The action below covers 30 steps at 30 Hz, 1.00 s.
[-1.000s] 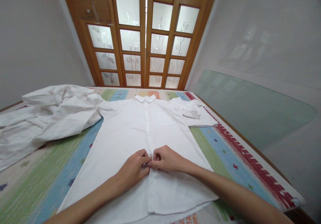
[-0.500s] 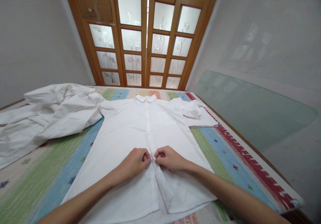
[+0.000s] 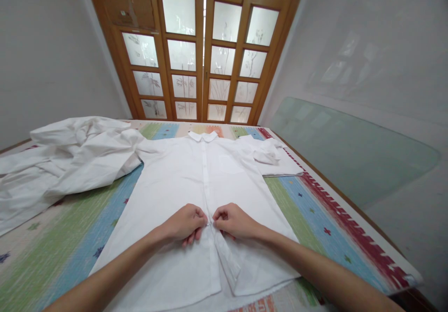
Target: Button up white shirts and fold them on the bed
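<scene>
A white short-sleeved shirt lies flat, front up, on a striped cloth, its collar at the far end. My left hand and my right hand meet at the button placket in the lower middle of the shirt. Both hands are closed in a pinch on the placket's two edges. Below the hands the two front panels lie apart, and the right panel's edge is folded over.
A pile of crumpled white clothes lies at the left. The colourful striped cloth covers the table, whose right edge runs beside a pane of glass that leans on the wall. Wooden doors stand behind.
The lower part of the shirt's front has come open since a second ago: the panels below my hands have parted. My hands have stayed at the same spot on the placket.
</scene>
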{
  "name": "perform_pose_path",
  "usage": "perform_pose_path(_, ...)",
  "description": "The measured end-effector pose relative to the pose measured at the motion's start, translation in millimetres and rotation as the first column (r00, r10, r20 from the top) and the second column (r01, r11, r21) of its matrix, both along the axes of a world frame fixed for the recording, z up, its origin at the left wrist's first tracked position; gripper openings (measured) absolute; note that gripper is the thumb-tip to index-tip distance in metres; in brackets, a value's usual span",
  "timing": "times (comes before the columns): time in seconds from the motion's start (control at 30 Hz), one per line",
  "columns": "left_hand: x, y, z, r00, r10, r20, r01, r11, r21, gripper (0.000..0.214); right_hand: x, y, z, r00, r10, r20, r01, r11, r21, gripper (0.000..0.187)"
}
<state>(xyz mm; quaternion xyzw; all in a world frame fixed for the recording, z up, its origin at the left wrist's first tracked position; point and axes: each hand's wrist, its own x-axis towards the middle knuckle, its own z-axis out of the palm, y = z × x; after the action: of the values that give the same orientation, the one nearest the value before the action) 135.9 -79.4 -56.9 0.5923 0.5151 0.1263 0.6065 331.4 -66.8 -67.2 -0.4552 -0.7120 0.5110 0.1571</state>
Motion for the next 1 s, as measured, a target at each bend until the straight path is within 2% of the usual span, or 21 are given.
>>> perform_pose_path(0.37, -3.4, 2.9, 0.0, 0.995, 0.029, 0.091, -0.019, 0.994, -0.103, 0.024, -5.8, -4.2, 9.9, 0.999, -0.041, -0.006, 0.041, 0.998, 0.038, 0.006)
perform_pose_path(0.57, -3.5, 2.3, 1.0, 0.992, 0.039, 0.118, -0.025, 0.993, -0.118, 0.021, -8.3, -4.1, 6.2, 0.999, -0.034, -0.008, 0.035, 0.997, 0.071, 0.019)
perform_pose_path(0.67, -4.1, 2.4, -0.2, 0.992, 0.036, 0.12, -0.023, 0.993, -0.114, 0.023, -8.0, -3.1, 2.9, 0.998, -0.041, -0.037, 0.042, 0.999, 0.031, 0.023)
perform_pose_path(0.73, -4.5, 2.2, -0.9, 0.991, 0.042, 0.123, -0.028, 0.993, -0.119, 0.022, -7.8, -3.4, 2.3, 0.998, -0.043, -0.048, 0.045, 0.999, 0.031, 0.019)
perform_pose_path(0.9, -5.5, 1.2, -1.2, 0.989, 0.044, 0.138, -0.027, 0.992, -0.121, 0.024, -7.1, -6.3, 4.3, 0.998, -0.038, -0.043, 0.044, 0.989, 0.143, 0.007)
perform_pose_path(1.0, -6.6, 0.8, -1.6, 0.989, 0.054, 0.141, -0.035, 0.991, -0.13, 0.025, -5.4, -7.1, 4.1, 0.998, -0.017, -0.06, 0.024, 0.993, 0.118, 0.008)
